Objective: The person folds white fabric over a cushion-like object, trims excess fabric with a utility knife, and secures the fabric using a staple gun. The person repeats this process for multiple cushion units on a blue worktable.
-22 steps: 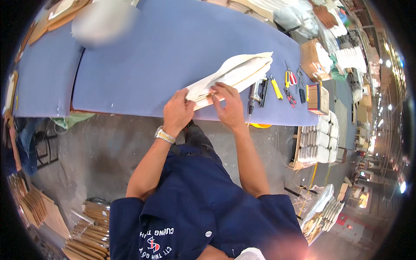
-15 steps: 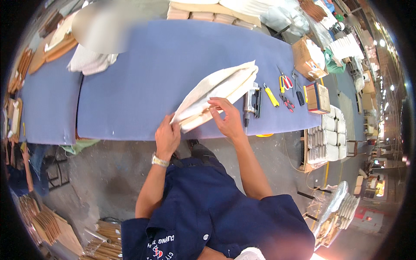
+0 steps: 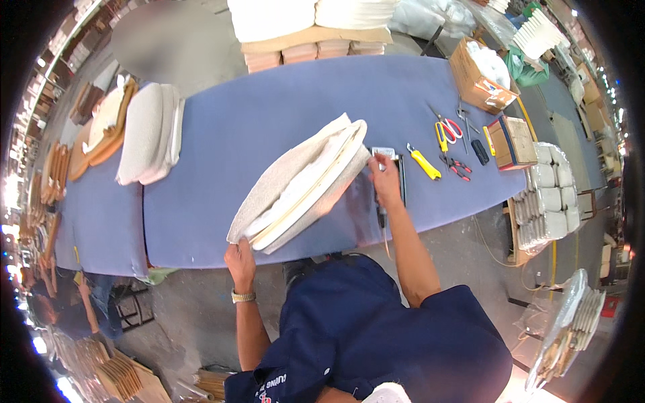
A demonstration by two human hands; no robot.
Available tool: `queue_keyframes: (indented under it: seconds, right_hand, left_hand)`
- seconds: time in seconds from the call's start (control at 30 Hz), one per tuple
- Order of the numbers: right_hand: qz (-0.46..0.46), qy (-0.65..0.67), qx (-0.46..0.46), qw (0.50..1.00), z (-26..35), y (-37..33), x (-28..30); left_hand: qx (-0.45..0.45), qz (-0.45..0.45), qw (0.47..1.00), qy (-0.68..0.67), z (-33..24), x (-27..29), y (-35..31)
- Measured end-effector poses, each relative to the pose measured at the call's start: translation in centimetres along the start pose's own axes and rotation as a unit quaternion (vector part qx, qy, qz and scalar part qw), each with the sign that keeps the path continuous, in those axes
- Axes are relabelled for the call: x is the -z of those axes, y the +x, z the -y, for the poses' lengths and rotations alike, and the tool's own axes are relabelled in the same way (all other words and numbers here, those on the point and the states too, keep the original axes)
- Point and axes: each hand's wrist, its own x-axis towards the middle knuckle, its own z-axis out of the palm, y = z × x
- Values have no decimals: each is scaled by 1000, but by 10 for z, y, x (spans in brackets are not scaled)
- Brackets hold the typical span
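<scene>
A light grey fabric cushion [image 3: 302, 185] with white and cream layers along its open seam is tilted over the blue table. My left hand [image 3: 240, 263], with a watch on the wrist, pinches its near left corner. At its right end my right hand [image 3: 385, 181] has curled fingers against the edge, seemingly gripping it. That hand partly covers a staple gun [image 3: 383, 152] lying on the table, with a hose running off the near edge. Beside the gun lies a yellow-handled cutter [image 3: 424, 164].
Red-and-yellow scissors [image 3: 443, 134], pliers [image 3: 459, 168] and a cardboard box [image 3: 514, 142] are at the table's right end. Behind them stands an open carton [image 3: 480, 84]. Grey cushions [image 3: 151, 134] are stacked at the left. Beyond the far edge stand stacked pads [image 3: 302, 40].
My right hand has left the cushion's open seam for its right end, beside the staple gun. The cushion has turned to show more grey fabric. The whole view has shifted.
</scene>
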Motion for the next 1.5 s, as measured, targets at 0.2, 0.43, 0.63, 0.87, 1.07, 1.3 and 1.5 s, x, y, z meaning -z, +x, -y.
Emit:
queue_keyframes:
  seconds: [0.2,0.43,0.63,0.87,1.07,1.3,1.5]
  right_hand:
    - [172,199,-158,952,-5,-13,-45]
    - [220,288,-205,909,17,-5,-68]
    - [246,314,-171,901,-39,21,-97]
    - [392,102,219,888,162,16,-58]
    - [378,-261,528,715,215,-22,-102]
    - [407,-306,478,715,1,-58,-142]
    - [568,-275,262,730,-15,-66,-76]
  left_hand:
    - [47,176,974,137,-54,27,29]
    - [164,357,909,-137,-96,1,104]
    - [54,476,857,-190,-193,-122,189]
    - [-169,237,923,-252,-232,-38,185]
    - [34,-6,956,-293,-204,49,98]
    - [224,34,887,-402,-108,-53,24]
    - [304,62,826,-470,-67,-104,-10]
